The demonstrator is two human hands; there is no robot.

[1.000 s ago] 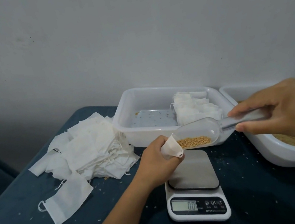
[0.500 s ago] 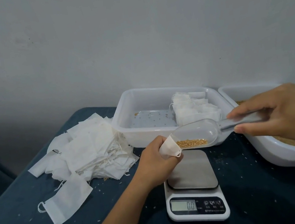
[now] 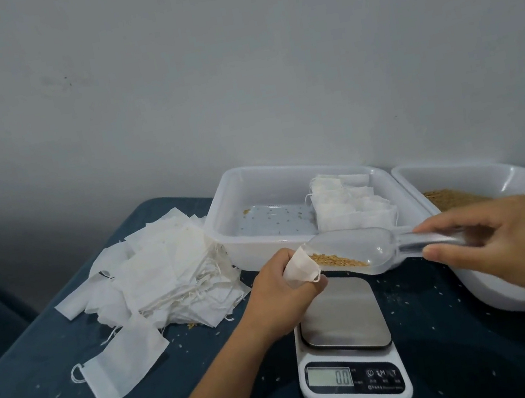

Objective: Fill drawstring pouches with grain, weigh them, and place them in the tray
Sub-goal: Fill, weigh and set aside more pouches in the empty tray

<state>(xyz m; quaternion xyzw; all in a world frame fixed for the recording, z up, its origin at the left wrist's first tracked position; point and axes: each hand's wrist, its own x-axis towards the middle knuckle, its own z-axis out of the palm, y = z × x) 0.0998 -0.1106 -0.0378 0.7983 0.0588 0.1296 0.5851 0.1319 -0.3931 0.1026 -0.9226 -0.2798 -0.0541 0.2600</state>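
White pouch (image 3: 300,267) held open above scale (image 3: 347,341); clear scoop (image 3: 360,252) tipping grain (image 3: 337,260) in.

Both the person's bare left hand (image 3: 278,291) and bare right hand (image 3: 518,239) show no gloves, rings, watch or bracelet, and the long left forearm (image 3: 213,391) is uncovered to the frame's lower edge, no sleeve reaching it, with short plain fingernails.

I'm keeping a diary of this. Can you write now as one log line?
left hand holds white drawstring pouch | right hand tips clear plastic scoop | scale bare
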